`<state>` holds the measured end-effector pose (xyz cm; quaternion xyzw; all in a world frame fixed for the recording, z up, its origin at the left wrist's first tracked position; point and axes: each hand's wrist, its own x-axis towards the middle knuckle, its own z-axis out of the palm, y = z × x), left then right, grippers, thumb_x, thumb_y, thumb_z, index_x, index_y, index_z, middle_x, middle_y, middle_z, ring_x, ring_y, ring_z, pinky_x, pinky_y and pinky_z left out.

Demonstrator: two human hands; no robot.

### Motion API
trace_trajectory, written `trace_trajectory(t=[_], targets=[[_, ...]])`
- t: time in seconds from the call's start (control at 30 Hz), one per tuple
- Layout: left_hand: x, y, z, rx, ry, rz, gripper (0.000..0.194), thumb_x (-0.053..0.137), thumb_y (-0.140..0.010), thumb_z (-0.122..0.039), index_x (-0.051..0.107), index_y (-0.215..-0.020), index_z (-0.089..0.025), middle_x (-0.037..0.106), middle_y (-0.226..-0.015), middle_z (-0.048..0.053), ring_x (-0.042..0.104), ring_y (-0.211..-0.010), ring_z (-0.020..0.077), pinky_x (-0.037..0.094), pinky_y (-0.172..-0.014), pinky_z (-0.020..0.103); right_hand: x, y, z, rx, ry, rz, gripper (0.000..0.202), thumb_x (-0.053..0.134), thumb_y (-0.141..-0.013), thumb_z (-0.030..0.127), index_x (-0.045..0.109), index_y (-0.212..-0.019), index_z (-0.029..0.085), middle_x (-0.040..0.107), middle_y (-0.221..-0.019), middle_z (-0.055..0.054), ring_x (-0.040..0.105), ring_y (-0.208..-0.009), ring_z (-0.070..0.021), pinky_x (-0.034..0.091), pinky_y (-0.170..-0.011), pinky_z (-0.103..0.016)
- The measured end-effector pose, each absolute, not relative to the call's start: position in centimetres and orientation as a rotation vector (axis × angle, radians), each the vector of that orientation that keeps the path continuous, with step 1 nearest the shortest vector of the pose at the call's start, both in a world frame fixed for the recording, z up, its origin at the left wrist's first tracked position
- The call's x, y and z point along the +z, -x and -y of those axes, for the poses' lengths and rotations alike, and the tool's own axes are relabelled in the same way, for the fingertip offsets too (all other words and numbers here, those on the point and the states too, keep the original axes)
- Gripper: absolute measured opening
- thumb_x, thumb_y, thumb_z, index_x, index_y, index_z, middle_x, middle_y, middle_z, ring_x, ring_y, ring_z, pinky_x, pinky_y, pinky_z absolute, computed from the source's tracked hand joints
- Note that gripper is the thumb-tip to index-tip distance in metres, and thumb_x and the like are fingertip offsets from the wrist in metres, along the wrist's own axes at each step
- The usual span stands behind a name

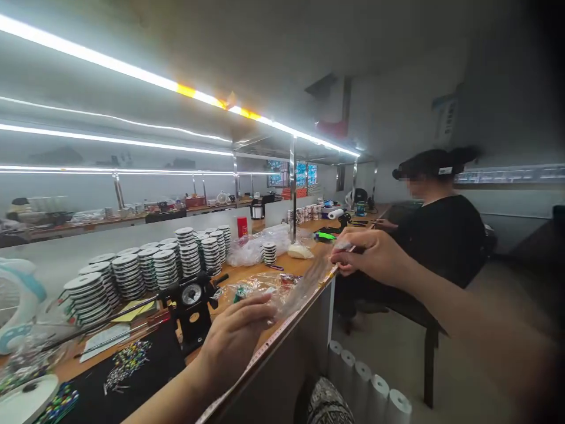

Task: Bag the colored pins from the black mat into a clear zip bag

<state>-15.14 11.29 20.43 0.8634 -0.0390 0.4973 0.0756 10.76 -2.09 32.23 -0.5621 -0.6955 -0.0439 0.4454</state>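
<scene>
My right hand (375, 252) is raised over the table's front edge, thumb and fingers pinched on one end of a thin translucent strip (304, 288). Motion blurs the strip, so I cannot tell whether it is clear plastic or fine strands. At its nearer end, my left hand (236, 330) has its fingers together on the strip, the thumb mostly hidden. Beneath it, a measuring tape (267, 346) runs along the table edge. Clear plastic wrapping (253, 282) with small coloured items lies just beyond my left hand. A black winding device with a round dial (193, 294) stands left of that hand.
Stacks of white-rimmed spools (130, 274) line the back of the table. Colourful headed pins (130, 359) lie on a black mat at left, near a white-and-blue fan (20, 300). A person in black (445, 241) sits at right. White rolls (379, 388) stand on the floor.
</scene>
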Motion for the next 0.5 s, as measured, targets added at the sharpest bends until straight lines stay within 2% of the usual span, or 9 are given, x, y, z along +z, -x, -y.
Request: trace_trajectory(t=[0.1, 0.17, 0.23, 0.3, 0.37, 0.43, 0.5], targets=[[17.2, 12.9, -15.1, 1.421, -2.557, -0.079, 0.028, 0.042, -0.087, -0.008, 0.068, -0.087, -0.017, 0.068, -0.101, 0.006, 0.057, -0.11, 0.0186, 0.048, -0.097, 0.033, 27.5, -11.3, 2.0, -0.284, 1.379, 1.75, 0.018, 0.056, -0.083, 0.03, 0.069, -0.08, 0.017, 0.062, -0.08, -0.006, 0.06, -0.074, -0.0182, 0.051, -0.067, -0.032], [15.1, 12.4, -16.7, 1.267, -2.54, -0.314, 0.029, 0.04, -0.086, -0.011, 0.068, -0.092, -0.017, 0.067, -0.105, 0.007, 0.055, -0.113, 0.0205, 0.046, -0.099, 0.036, 23.3, -11.0, 1.9, -0.333, 1.435, 1.814, 0.021, 0.046, -0.088, 0.022, 0.066, -0.088, 0.018, 0.063, -0.087, -0.006, 0.06, -0.083, -0.0177, 0.049, -0.076, -0.033], [13.5, 12.8, -16.9, 1.066, -2.502, -0.542, 0.032, 0.039, -0.084, -0.012, 0.068, -0.097, -0.018, 0.063, -0.115, 0.008, 0.053, -0.115, 0.0236, 0.043, -0.101, 0.042, 18.8, -10.3, 2.0, -0.458, 1.46, 1.808, 0.017, 0.047, -0.087, 0.017, 0.064, -0.085, 0.018, 0.062, -0.082, -0.005, 0.058, -0.078, -0.0169, 0.048, -0.071, -0.033], [12.8, 13.9, -15.4, 0.952, -2.416, -0.681, 0.034, 0.037, -0.08, -0.011, 0.069, -0.089, -0.019, 0.06, -0.12, 0.009, 0.053, -0.115, 0.0263, 0.041, -0.099, 0.045, 14.8, -9.3, 2.3, -0.563, 1.473, 1.86, 0.017, 0.045, -0.084, 0.012, 0.061, -0.083, 0.019, 0.061, -0.079, -0.005, 0.056, -0.077, -0.0174, 0.046, -0.07, -0.034], [12.7, 14.9, -12.6, 0.901, -2.254, -0.746, 0.026, 0.04, -0.079, -0.015, 0.065, -0.075, -0.019, 0.062, -0.108, 0.009, 0.057, -0.104, 0.0258, 0.046, -0.09, 0.041, 11.8, -8.1, 2.8, -0.562, 1.464, 1.912, 0.021, 0.041, -0.081, 0.007, 0.059, -0.086, 0.018, 0.062, -0.079, -0.006, 0.056, -0.075, -0.0171, 0.047, -0.068, -0.034], [12.9, 15.5, -9.5, 0.72, -2.004, -0.785, 0.017, 0.049, -0.081, -0.032, 0.058, -0.074, -0.019, 0.062, -0.076, 0.005, 0.059, -0.075, 0.0208, 0.049, -0.067, 0.031, 10.2, -6.9, 3.5, -0.535, 1.46, 1.941, 0.027, 0.038, -0.08, 0.003, 0.056, -0.093, 0.018, 0.064, -0.085, -0.007, 0.059, -0.078, -0.0171, 0.048, -0.069, -0.034], [12.7, 15.3, -7.0, 0.354, -1.771, -0.75, 0.035, 0.053, -0.078, -0.051, 0.055, -0.067, -0.018, 0.056, -0.059, 0.002, 0.053, -0.059, 0.0166, 0.043, -0.058, 0.026, 9.7, -5.9, 4.1, -0.528, 1.499, 1.954, 0.031, 0.035, -0.079, 0.0, 0.054, -0.098, 0.016, 0.066, -0.095, -0.01, 0.061, -0.089, -0.0189, 0.05, -0.077, -0.037]])
